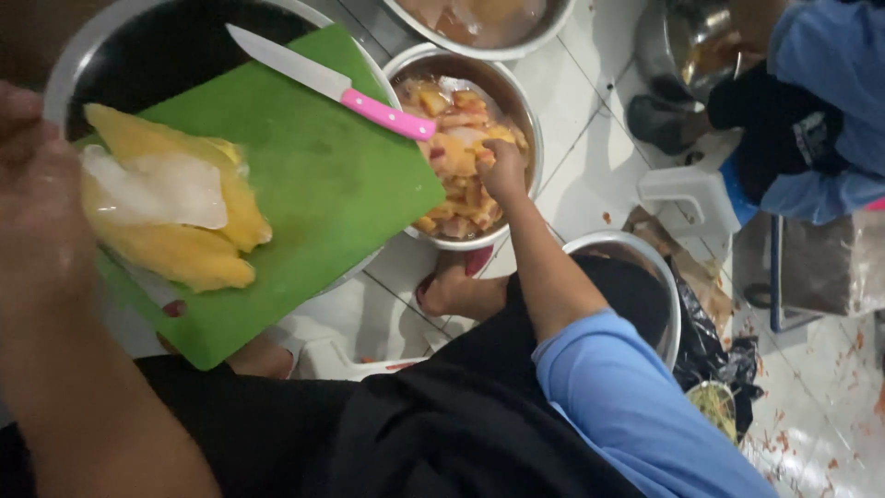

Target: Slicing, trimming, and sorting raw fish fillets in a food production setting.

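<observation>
Right hand (pixel 502 168) is extended into the steel bowl (pixel 530 129), fingers closed on fruit chunks (pixel 456 138). Left hand (pixel 37 212) is blurred, grip indeterminate, beside mango slices (pixel 184 235) on green cutting board (pixel 323 184); pink-handled knife (pixel 350 92) is laid on top.

A bright green cutting board (pixel 304 184) carried yellow fruit slices (pixel 184 240) and a pale, whitish piece (pixel 166 189). On the board lay a knife (pixel 332 85), its blade silver and its handle pink. Right of the board, a steel bowl (pixel 525 120) held orange-and-yellow chunks (pixel 456 138). The sleeve (pixel 636 406) was light blue.
</observation>
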